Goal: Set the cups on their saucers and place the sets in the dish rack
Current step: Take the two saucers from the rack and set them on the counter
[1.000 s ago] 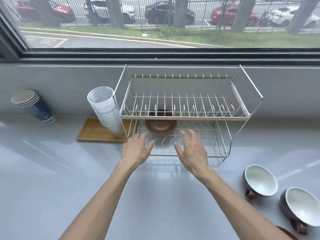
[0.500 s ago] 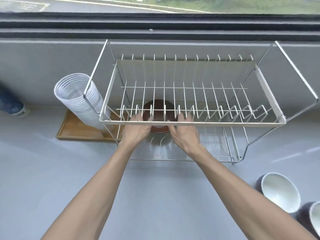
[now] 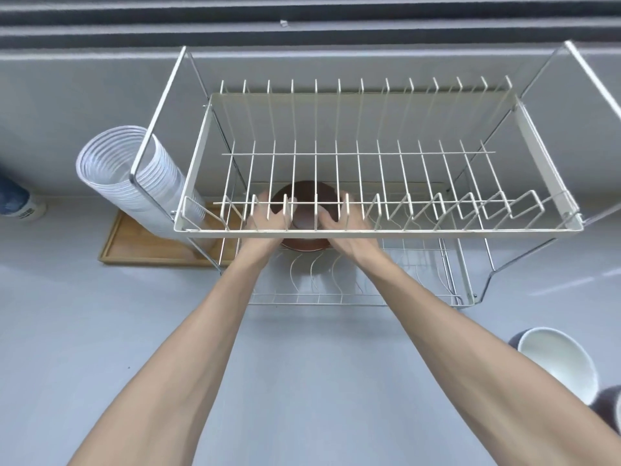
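While both my hands reach under the dish rack [image 3: 376,233] top tier, left hand [image 3: 265,219] and right hand [image 3: 342,225] clasp the brown saucer [image 3: 304,196] rim, saucer flat, face up

Saucer [image 3: 304,245] in dish rack [image 3: 379,232] lower tier; cup [image 3: 557,366] right-front on counter [image 3: 100,331].

I see the dish rack [image 3: 379,230] as thin metal wire in a pale, satin coating. Under its upper tier the saucer [image 3: 304,196] looks glazed brown ceramic. Left of the rack, a matt wooden tray [image 3: 134,243] carries clear ribbed plastic cups [image 3: 134,176]. The tabletop [image 3: 302,364] is smooth grey, faintly glossy.
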Available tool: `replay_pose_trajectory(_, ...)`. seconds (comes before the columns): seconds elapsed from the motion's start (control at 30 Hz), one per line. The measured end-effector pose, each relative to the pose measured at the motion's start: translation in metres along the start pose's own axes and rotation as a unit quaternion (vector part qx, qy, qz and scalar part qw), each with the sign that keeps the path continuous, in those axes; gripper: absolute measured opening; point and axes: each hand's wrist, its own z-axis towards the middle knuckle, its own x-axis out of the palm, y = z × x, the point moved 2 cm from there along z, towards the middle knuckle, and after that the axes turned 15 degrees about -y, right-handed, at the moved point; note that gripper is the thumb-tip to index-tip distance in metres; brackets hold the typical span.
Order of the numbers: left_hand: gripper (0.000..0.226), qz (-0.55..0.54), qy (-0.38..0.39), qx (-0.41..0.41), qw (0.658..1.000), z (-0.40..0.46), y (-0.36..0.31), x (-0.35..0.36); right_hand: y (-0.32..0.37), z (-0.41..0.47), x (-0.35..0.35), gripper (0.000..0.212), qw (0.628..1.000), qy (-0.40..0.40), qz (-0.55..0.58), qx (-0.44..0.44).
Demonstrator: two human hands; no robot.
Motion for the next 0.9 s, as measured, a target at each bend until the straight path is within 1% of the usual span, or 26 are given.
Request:
replay_pose_trajectory(0.03, 0.063, -0.004, -0.003, 0.002, 1.0, -0.001, -0.002, 0.001, -0.001, 0.003, 0.0, 0.062, 1.0, -0.006, 0.012, -0.009)
replay_pose_trajectory(0.07, 0.068, 0.002, -0.004, 0.0, 1.0, -0.003, -0.006, 0.002, -0.001, 0.003, -0.002, 0.064, 0.999, -0.029, 0.039, -0.011)
replay_pose_trajectory(0.13, 0.066, 0.031, -0.017, -0.013, 0.999, -0.006, -0.007, 0.004, 0.0, -0.002, -0.006, 0.066, 0.994, -0.077, 0.08, -0.008)
replay_pose_trajectory(0.17, 0.066, 0.042, -0.016, -0.015, 0.999, -0.008, -0.006, 0.005, -0.002, -0.004, -0.006, 0.065, 0.993, -0.081, 0.085, -0.008)
replay_pose_trajectory(0.3, 0.077, 0.045, -0.014, -0.013, 0.999, -0.025, -0.006, 0.004, -0.01, -0.023, -0.014, 0.064, 0.991, -0.097, 0.087, -0.013)
replay_pose_trajectory(0.47, 0.069, 0.08, -0.022, 0.024, 0.996, -0.058, -0.009, -0.002, -0.021, -0.055, -0.03, 0.056, 0.992, -0.106, 0.067, 0.002)
replay_pose_trajectory(0.57, 0.065, 0.062, 0.003, 0.048, 0.997, -0.084, -0.008, -0.005, -0.029, -0.079, -0.04, 0.06, 0.989, -0.116, 0.092, -0.006)
replay_pose_trajectory(0.77, 0.056, 0.06, 0.012, 0.073, 0.995, -0.14, -0.003, -0.01, -0.055, -0.135, -0.054, 0.058, 0.986, -0.138, 0.098, -0.012)
replay_pose_trajectory(0.9, 0.063, 0.06, 0.028, 0.065, 0.996, -0.177, 0.003, -0.013, -0.076, -0.17, -0.059, 0.059, 0.983, -0.145, 0.109, 0.0)
